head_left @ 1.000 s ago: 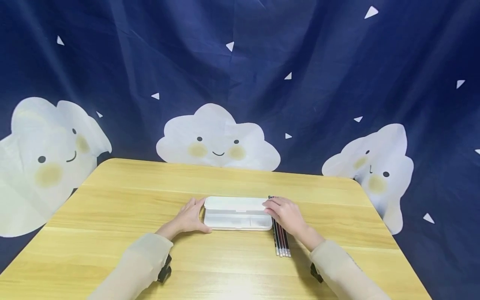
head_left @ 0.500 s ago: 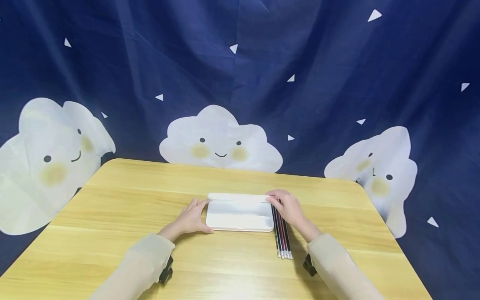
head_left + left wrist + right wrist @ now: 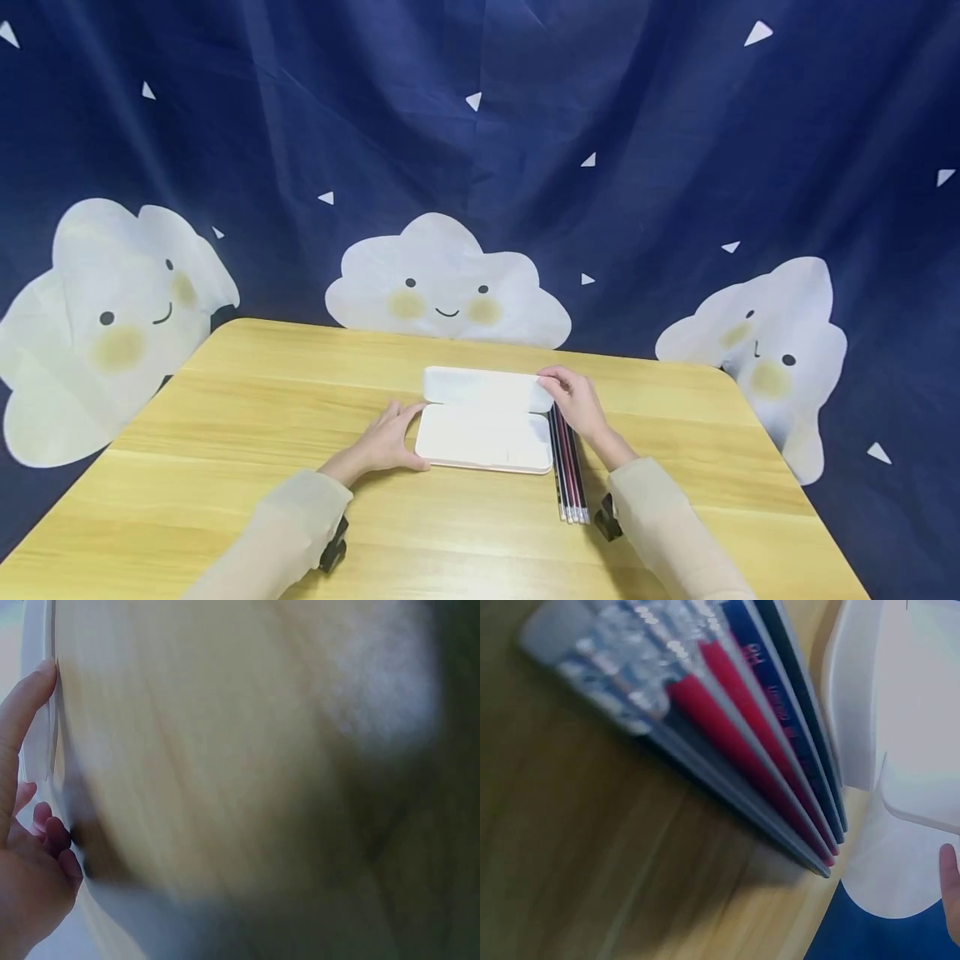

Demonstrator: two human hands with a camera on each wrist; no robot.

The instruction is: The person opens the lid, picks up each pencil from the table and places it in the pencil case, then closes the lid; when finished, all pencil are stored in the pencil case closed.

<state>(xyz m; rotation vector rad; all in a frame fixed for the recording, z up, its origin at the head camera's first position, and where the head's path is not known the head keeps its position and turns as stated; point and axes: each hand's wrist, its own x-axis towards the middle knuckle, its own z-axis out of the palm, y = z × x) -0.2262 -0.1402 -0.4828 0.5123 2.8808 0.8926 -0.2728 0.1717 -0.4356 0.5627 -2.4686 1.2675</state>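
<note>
A white pencil case [image 3: 480,437] lies on the table with its hinged lid [image 3: 476,388] raised at the back. My left hand [image 3: 386,440] grips the case's left end, thumb at the front corner and fingers at the rear. In the left wrist view the thumb [image 3: 30,697] touches the case's front edge. At the lid's right end, my right hand [image 3: 577,404] pinches the edge; just a fingertip [image 3: 950,877] of it shows in the right wrist view. Several pencils [image 3: 568,475], dark and red with silvery ends, lie side by side against the case's right side, partly under the right hand.
The wooden table [image 3: 300,392] has rounded far corners. Behind it hangs a dark blue curtain [image 3: 480,167] with white clouds and small triangles. A dark wrist camera [image 3: 333,546] sits at the left cuff, another camera [image 3: 608,518] at the right.
The lid has swung up and back from partly lowered over the case to raised behind it, moved by my right hand. My left hand has stayed at the left end.
</note>
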